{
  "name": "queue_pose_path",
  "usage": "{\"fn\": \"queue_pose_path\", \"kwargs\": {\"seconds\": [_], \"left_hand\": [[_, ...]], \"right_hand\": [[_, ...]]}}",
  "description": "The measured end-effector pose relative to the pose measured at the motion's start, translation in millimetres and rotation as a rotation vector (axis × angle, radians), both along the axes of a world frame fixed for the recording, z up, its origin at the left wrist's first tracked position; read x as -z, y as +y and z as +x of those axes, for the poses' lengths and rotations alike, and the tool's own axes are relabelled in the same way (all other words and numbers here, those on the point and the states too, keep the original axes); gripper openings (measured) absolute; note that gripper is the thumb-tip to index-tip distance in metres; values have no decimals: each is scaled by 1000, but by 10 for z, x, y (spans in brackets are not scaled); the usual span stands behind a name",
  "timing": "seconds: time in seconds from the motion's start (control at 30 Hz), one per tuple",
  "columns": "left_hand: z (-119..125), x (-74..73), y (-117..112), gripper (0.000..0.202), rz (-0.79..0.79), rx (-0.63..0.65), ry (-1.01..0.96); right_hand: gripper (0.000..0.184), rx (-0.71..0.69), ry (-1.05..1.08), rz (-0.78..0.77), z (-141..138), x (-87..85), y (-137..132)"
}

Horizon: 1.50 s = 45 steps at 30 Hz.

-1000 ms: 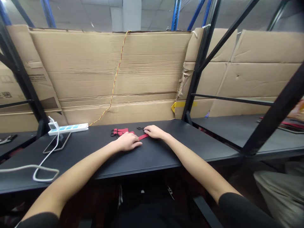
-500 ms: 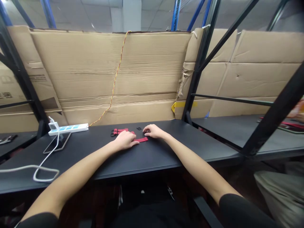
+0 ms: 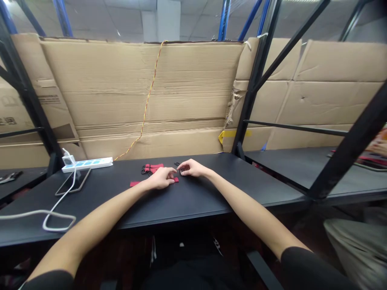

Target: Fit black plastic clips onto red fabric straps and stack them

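Observation:
My left hand (image 3: 162,177) lies on a red strap (image 3: 135,183) on the black table (image 3: 193,197), its fingers pinched on the strap's right end. The strap's left end sticks out past my wrist. My right hand (image 3: 190,168) sits just to the right, fingertips pinched together on a small black buckle (image 3: 181,172) that I can barely make out. Behind my left hand lies a bundle of red straps with black rings (image 3: 151,168). Another small black ring (image 3: 177,163) rests beyond my fingers.
A white power strip (image 3: 87,163) and a phone (image 3: 74,182) with a white cable (image 3: 51,213) lie at the left. Cardboard sheets (image 3: 145,96) wall the table's far edge. Black frame posts (image 3: 254,80) stand at the right, where another person's hand (image 3: 379,147) works at the neighbouring table.
The red strap has slid left under my left hand, so its left end now shows past my wrist. My right hand has drawn closer to the left and pinched its fingertips.

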<state>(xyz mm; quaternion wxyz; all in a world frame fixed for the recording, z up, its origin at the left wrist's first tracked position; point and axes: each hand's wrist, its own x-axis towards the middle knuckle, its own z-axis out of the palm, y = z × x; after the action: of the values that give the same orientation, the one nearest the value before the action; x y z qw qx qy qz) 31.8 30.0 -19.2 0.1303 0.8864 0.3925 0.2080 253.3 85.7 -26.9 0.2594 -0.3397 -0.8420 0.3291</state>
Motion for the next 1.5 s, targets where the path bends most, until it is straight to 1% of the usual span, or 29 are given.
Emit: {"fn": "queue_pose_path", "kwargs": {"seconds": [0.07, 0.13, 0.23, 0.33, 0.43, 0.53, 0.63, 0.7, 0.83, 0.93, 1.07, 1.23, 1.33, 1.4, 1.5], "left_hand": [[1, 7, 15, 35, -88, -11, -6], [5, 3, 20, 27, -147, 12, -8], [4, -14, 21, 18, -155, 16, -53], [-9, -31, 31, 22, -151, -2, -97], [-21, -46, 26, 28, -199, 45, -145], [-12, -64, -18, 30, -256, 107, -210], [6, -78, -60, 33, -294, 135, -236], [10, -79, -56, 33, -289, 111, -238], [-5, -53, 12, 33, -246, 25, -243], [-10, -33, 40, 33, -257, 59, -255], [0, -45, 21, 32, -274, 81, -273], [-1, -76, -19, 37, -281, 78, -288], [7, -69, -38, 40, -297, 110, -306], [20, -61, -44, 38, -315, 106, -348], [44, -66, -44, 38, -327, 40, -493]], "right_hand": [[35, -12, 31, -22, -4, -25, -37], [37, -16, 69, -53, -10, -47, -75], [45, -23, 137, -150, -26, -64, -120], [47, -21, 177, -229, -43, -79, -147], [44, -41, 203, -260, -54, -111, -185], [43, -99, 208, -269, -59, -149, -241], [41, -155, 181, -289, -64, -167, -280], [41, -158, 202, -313, -64, -164, -280], [44, -85, 326, -371, -52, -147, -241], [43, -82, 352, -402, -38, -146, -224], [43, -109, 337, -389, -36, -165, -250], [44, -136, 312, -402, -65, -191, -317], [44, -141, 307, -430, -79, -181, -325], [44, -142, 312, -460, -81, -166, -310], [45, -109, 383, -481, -73, -145, -273]]}}
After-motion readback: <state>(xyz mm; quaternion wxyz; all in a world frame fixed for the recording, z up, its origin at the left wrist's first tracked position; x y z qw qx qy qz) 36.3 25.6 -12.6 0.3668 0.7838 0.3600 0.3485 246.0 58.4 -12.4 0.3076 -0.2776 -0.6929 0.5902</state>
